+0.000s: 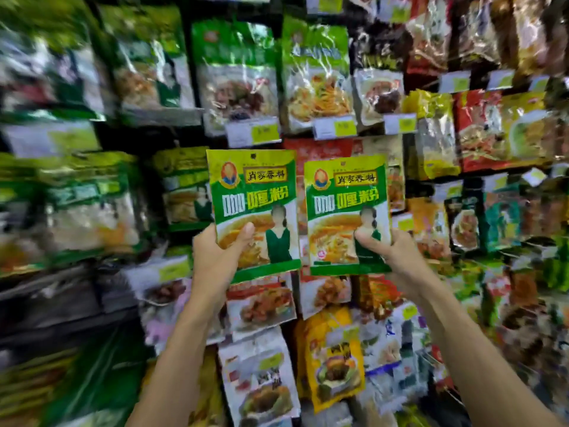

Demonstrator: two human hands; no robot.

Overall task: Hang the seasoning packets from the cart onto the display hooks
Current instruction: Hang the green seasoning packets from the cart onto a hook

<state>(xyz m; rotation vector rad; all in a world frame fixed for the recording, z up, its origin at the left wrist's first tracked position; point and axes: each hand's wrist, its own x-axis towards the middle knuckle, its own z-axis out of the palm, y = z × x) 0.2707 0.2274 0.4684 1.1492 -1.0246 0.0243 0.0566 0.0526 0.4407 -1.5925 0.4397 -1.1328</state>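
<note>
The left hand, thumb curled over the front, grips the lower corner of the left packet, a flat, glossy green-and-yellow rectangle held upright with its hang hole uppermost, just beside the matching upright right packet, gripped likewise by the right hand, before crinkly hanging pouches.

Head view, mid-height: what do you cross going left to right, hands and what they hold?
left hand → left green packet → right green packet → right hand
</note>
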